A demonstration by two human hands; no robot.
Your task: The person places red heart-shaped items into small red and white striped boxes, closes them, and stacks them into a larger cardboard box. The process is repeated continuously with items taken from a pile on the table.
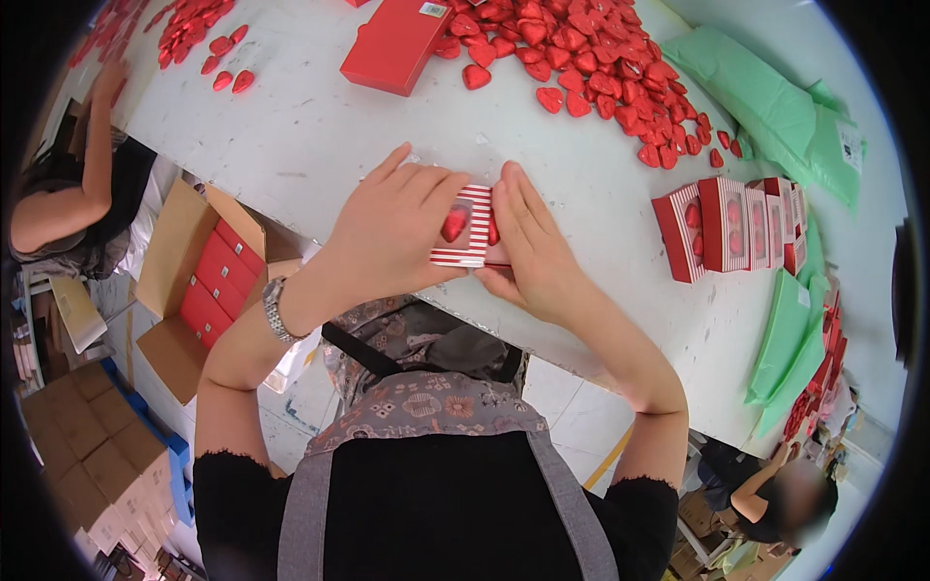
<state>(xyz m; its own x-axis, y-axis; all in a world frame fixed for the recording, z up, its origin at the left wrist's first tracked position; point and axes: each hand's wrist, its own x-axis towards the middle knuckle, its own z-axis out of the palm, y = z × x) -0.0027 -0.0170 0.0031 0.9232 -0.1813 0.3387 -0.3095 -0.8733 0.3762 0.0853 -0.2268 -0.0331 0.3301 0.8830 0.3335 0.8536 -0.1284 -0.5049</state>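
Scuffed white worktop (291, 145); flat red box (392, 48) with white label near its upper edge. Green bags along right side: upper one (756, 92) labelled, lower one (775, 339) near worktop's edge. Left: open brown carton (165, 250), flaps spread, holding red boxes (215, 289). Beyond it, co-worker (58, 221), arm reaching to worktop. Lower left: stacked brown cartons (85, 436), blue edging (179, 474) alongside. Yellow line (608, 457) on pale tiled floor (572, 418). Second co-worker (765, 502), lower right.
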